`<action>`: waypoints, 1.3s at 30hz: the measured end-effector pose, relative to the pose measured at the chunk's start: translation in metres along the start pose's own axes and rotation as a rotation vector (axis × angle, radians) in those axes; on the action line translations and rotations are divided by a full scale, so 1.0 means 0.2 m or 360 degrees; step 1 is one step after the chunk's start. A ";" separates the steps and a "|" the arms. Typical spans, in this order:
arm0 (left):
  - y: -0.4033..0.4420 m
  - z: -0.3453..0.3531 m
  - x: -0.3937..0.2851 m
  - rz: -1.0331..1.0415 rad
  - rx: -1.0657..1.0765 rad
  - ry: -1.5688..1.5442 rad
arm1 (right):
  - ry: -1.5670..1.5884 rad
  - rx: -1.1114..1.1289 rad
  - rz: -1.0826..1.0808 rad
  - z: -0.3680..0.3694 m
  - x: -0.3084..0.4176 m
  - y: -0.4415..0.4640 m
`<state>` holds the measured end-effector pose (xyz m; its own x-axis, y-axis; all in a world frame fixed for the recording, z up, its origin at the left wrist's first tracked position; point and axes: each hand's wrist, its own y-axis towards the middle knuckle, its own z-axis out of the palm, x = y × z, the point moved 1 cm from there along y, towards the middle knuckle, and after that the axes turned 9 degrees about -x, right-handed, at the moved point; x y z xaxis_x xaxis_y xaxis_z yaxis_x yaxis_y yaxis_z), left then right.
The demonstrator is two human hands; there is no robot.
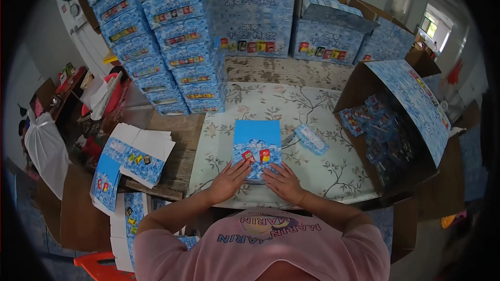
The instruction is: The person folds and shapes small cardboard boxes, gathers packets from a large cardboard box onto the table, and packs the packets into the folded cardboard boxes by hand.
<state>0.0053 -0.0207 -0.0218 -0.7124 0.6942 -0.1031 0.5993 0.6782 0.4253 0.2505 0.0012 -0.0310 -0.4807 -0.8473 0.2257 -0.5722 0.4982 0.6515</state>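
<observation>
A blue printed carton point(257, 134) with small red and yellow pictures lies in front of me on the flowered tablecloth point(291, 99). My left hand point(229, 180) rests on its near left corner, fingers stretched out flat. On the near right corner lies my right hand point(284, 182), fingers also extended. Neither hand is wrapped round anything. To the right of the carton, apart from it, is a small blue packet point(311, 139) with a pale label. The carton's near edge is partly hidden by my fingers.
Two tall stacks of blue display boxes point(186, 47) stand at the back left. Flat printed cardboard sheets point(140, 148) lie on the left. At right, an open carton point(411, 104) on its side holds many small packets point(372, 119). Large blue cartons point(253, 21) line the back.
</observation>
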 end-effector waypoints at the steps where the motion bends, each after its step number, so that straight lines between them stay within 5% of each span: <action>1: 0.00 0.01 0.01 0.0050 0.0006 -0.0023 | 0.0015 0.0017 -0.0041 -0.01 0.00 0.00; 4: -0.02 0.05 0.00 -0.0044 -0.0177 -0.0209 | 0.0255 -0.0145 0.0355 -0.05 -0.04 0.01; 5: -0.04 0.08 0.01 -0.0553 -0.0339 -0.0575 | 0.0226 -0.0172 0.0359 0.00 -0.05 0.01; 6: -0.04 0.10 0.02 -0.1070 -0.0490 -0.0947 | 0.0801 -0.0369 0.1075 0.10 -0.09 -0.02; 7: -0.01 0.13 0.02 -0.1105 -0.0269 -0.1583 | 0.1395 -0.0559 0.1792 0.14 -0.08 -0.03; 8: 0.00 0.13 0.00 -0.1099 -0.0251 -0.1590 | 0.1389 -0.0573 0.1806 0.16 -0.06 -0.04; 10: 0.05 0.06 -0.03 -0.1149 -0.0473 -0.1842 | 0.2130 -0.0700 0.1990 0.11 -0.01 0.06; 13: 0.15 -0.16 -0.04 -0.1023 -0.0558 -0.1668 | 0.2286 -0.0754 0.1935 -0.09 0.04 0.23; 20: 0.57 -1.02 0.14 -0.0118 -0.1477 -0.0557 | 0.2131 -0.0881 0.0733 -0.62 0.13 1.19; 24: 0.87 -1.49 0.43 -0.0008 -0.1812 -0.0642 | 0.1967 -0.0880 0.0331 -0.82 0.11 1.90; 26: 0.96 -1.70 0.58 -0.0291 -0.1756 -0.0376 | 0.1800 -0.0917 0.0327 -0.82 0.00 2.26; 30: 0.97 -1.67 0.91 -0.0514 -0.2035 0.0225 | 0.1527 -0.0723 0.0441 -0.67 -0.06 2.23; 36: 0.43 -1.12 0.87 -0.0887 -0.1329 0.0215 | 0.1234 -0.0238 0.0711 -0.33 -0.19 1.52; 39: -0.07 -0.74 0.88 -0.1150 -0.0913 0.0746 | 0.0956 -0.0025 0.0935 -0.10 -0.45 0.84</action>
<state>-0.1825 0.0558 0.0862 -0.9774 -0.0796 -0.1960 -0.2045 0.5936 0.7784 0.2105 0.1570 0.0738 -0.2596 -0.4070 0.8758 -0.3278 0.8901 0.3165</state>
